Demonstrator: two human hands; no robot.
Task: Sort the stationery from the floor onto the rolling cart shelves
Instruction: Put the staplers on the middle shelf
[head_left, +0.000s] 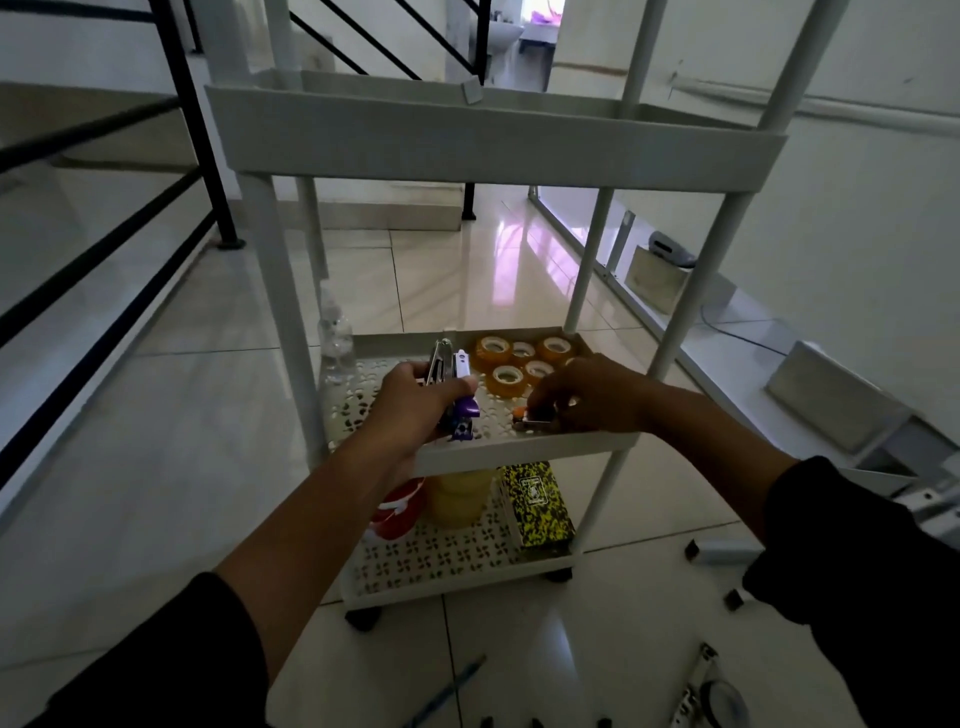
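Observation:
A white three-shelf rolling cart (524, 453) stands before me on the tiled floor. Over its middle shelf my left hand (415, 402) grips a purple and white stapler (457, 395), held at a tilt. To the right, my right hand (592, 395) pinches a small orange and metal item (530, 418) lying on the same shelf near its front edge. Several rolls of clear tape (522, 358) sit at the back right of that shelf. The bottom shelf holds a red tape roll (397, 512), a yellow container (460, 493) and a yellow-black box (537, 504).
A clear bottle (335, 353) stands by the cart's left post. Loose stationery lies on the floor at the lower right: a blue pen (452, 686), a white box (722, 552), small dark clips (733, 600) and a tape roll (722, 699). Black stair railing (104, 249) runs along the left.

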